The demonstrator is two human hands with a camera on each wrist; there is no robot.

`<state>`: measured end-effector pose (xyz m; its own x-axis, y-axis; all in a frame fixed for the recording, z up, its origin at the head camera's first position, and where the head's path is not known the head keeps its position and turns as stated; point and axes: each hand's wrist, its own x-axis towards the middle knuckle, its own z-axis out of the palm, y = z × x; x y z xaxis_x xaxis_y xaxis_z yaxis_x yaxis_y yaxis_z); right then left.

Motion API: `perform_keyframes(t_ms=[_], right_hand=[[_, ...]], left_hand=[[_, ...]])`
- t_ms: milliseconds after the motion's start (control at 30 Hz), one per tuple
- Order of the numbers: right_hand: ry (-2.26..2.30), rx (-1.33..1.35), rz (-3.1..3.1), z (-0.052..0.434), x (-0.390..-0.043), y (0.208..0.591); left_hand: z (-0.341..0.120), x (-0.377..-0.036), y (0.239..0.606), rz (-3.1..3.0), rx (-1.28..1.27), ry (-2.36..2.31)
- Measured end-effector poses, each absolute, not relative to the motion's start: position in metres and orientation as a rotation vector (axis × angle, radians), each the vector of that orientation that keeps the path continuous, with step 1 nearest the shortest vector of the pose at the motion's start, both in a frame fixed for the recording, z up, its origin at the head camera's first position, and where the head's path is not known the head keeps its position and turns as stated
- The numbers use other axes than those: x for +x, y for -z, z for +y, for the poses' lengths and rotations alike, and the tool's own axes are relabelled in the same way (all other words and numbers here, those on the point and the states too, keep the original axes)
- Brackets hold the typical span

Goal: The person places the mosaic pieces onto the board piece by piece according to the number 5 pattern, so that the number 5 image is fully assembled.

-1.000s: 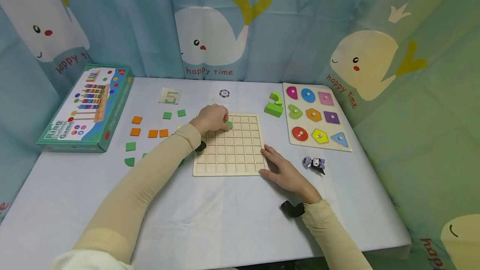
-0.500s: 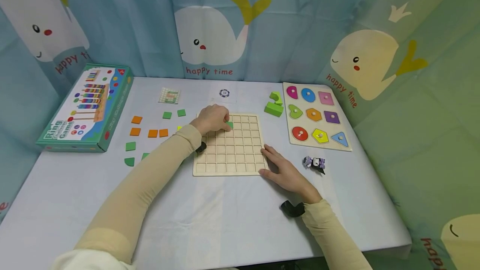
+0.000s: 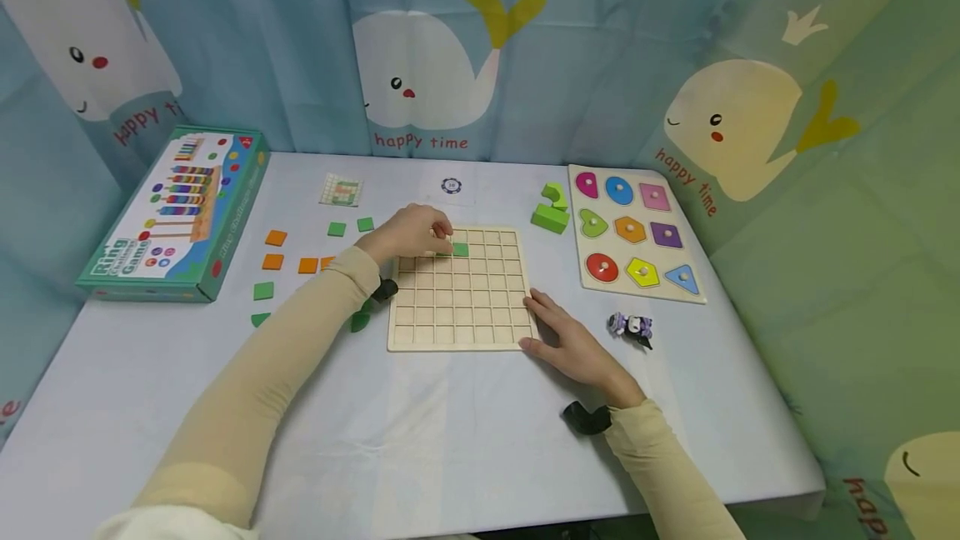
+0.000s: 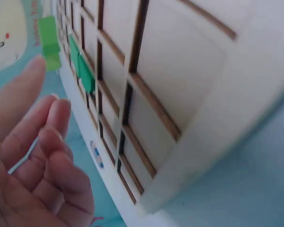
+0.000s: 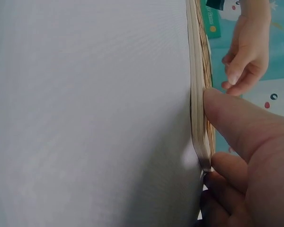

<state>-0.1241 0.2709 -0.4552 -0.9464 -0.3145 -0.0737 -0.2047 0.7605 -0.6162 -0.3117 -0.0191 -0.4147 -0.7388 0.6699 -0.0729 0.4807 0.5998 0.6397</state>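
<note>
Two green square tiles lie side by side in cells near the far edge of the wooden grid board [image 3: 457, 315]. One green tile [image 3: 460, 249] shows fully in the head view; its neighbour [image 4: 86, 75] is partly covered there by my left hand [image 3: 411, 232]. In the left wrist view that hand hovers beside the board, fingers loosely bent, nothing between them. My right hand [image 3: 566, 344] rests at the board's near right corner. Its thumb [image 5: 227, 113] lies on the near edge, while the other fingers touch the right side.
Orange tiles [image 3: 273, 262] and several green tiles [image 3: 263, 291] are scattered left of the board. A pattern card [image 3: 341, 190] and a game box [image 3: 176, 215] lie beyond them. Rightward are green blocks [image 3: 550, 218], a shape puzzle [image 3: 637, 232] and a small figurine [image 3: 631, 327].
My left hand has let go of the green tile and drawn back leftward, uncovering one green tile fully and part of another. The right hand stays at the board's corner.
</note>
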Motion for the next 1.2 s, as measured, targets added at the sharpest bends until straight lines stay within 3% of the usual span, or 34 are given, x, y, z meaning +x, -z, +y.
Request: perform_keyframes(t_ms=[400,1200], right_hand=[[0.954,-0.408,2.778,0.270,-0.124,0.454],[0.949,-0.400,2.779,0.271,-0.125,0.456]], left_hand=[[-0.056,-0.311,0.416,2.445,0.849,-1.100],[-0.169,-0.332,0.414,2.619,0.498,-1.094]])
